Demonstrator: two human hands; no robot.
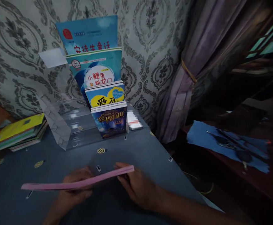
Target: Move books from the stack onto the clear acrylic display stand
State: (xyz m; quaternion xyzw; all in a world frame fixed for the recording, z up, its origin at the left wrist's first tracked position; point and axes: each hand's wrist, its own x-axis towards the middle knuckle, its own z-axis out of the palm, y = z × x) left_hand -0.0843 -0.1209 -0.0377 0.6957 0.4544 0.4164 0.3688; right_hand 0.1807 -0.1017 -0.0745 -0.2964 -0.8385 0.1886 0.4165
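A thin pink-edged book (98, 179) is held up above the table, its narrow edge turned toward me. My left hand (76, 182) grips it near the middle, thumb on the near side and fingers behind. At its right end my right hand (136, 186) is closed around the corner. The book's cover is hidden in shadow. Beyond the hands stands a clear stepped plastic rack (63, 128). Its right side carries books in rising rows: a dark blue book (111, 122) in front, a yellow and blue book (105, 95), a teal book (97, 70) and a tall blue book (89, 34).
A stack of books (21, 131) with a yellow one on top lies at the left. A small white item (134, 121), partly blurred, lies right of the rack. On a dark red surface at the right, a blue cloth (227, 145) carries scissors. A purple curtain (180, 81) hangs behind.
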